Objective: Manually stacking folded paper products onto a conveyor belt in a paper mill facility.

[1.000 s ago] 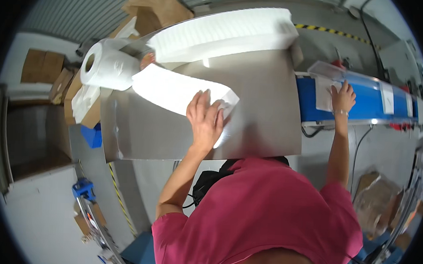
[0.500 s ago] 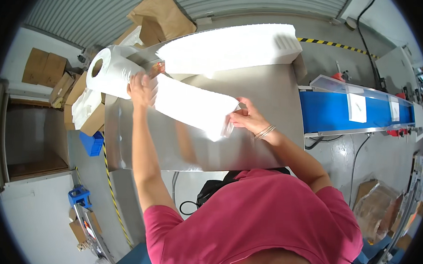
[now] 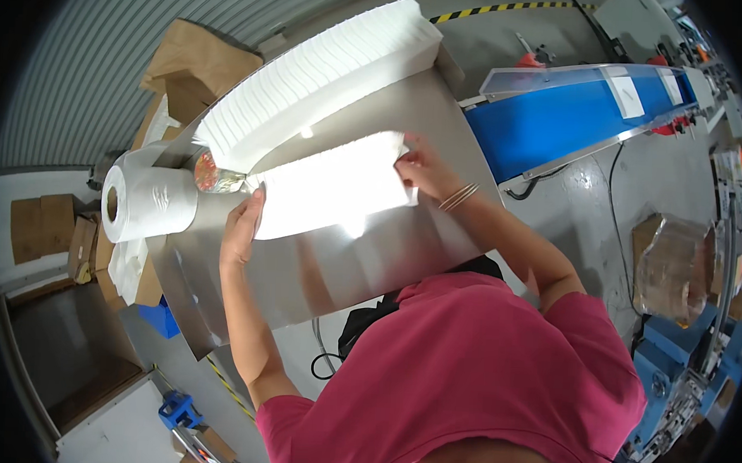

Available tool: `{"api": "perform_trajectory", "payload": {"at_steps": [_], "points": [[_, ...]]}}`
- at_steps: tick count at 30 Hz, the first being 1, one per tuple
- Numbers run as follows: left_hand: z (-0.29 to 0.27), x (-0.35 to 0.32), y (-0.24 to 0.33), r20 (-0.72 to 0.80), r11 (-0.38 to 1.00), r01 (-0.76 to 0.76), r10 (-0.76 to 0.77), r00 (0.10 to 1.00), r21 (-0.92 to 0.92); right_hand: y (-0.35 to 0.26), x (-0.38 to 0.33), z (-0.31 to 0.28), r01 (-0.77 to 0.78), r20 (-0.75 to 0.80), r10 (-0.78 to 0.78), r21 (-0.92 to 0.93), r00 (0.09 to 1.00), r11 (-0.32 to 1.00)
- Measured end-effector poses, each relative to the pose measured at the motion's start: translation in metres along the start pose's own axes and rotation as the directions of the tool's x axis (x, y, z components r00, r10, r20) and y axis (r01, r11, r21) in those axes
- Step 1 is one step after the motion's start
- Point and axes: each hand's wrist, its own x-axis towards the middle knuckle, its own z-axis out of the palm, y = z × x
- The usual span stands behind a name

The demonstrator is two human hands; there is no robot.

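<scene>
A white block (image 3: 331, 187), seemingly a stack of sheets or flat packets but washed out by glare, spans the gap between my hands over the metal table. At its left end, my left hand (image 3: 243, 219) grips the edge, thumb uppermost. My right hand (image 3: 423, 169), slightly blurred, closes its fingers on the right end. Behind it stands a long row of white flat pieces (image 3: 319, 84), packed on edge. Near my left hand, a shiny clear wrapper with red and orange bits (image 3: 216, 175) lies beside a large white roll (image 3: 153, 201).
The steel table (image 3: 302, 282) reaches close to my body. Right of it runs a blue conveyor belt (image 3: 528, 139) with a clear guard and white pieces on it. Cardboard boxes (image 3: 187, 91) stand behind the table's left side. A plastic-covered carton (image 3: 676, 265) sits at far right.
The view has turned, so the table and conveyor appear tilted. The white block now slants up to the right instead of down. My left hand has moved clear of the roll; the red-orange wrapper shows more fully.
</scene>
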Motion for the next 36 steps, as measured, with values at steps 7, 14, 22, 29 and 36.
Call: {"api": "perform_trajectory", "payload": {"at_steps": [7,14,22,29,36], "points": [[0.060,-0.002,0.037,0.063,0.991,-0.010,0.019,0.998,-0.137,-0.023,-0.009,-0.048,-0.070,-0.018,0.072,0.106,0.997,0.992],[0.110,0.018,0.065,-0.045,0.966,-0.124,0.117,0.992,-0.229,-0.030,-0.006,-0.076,-0.079,-0.109,0.095,0.135,0.989,0.988],[0.226,-0.054,0.099,-0.068,0.436,-0.627,0.850,0.522,0.646,-0.046,-0.017,-0.099,-0.094,-0.020,0.098,0.157,0.995,0.983],[0.316,-0.075,0.095,0.024,0.364,-0.619,0.850,0.527,0.696,-0.040,-0.007,-0.128,0.138,0.103,-0.112,-0.290,0.988,0.947],[0.322,-0.073,0.087,0.006,0.312,-0.593,0.882,0.471,0.742,-0.057,0.013,-0.146,0.375,0.118,-0.356,-0.319,0.927,0.871]]}}
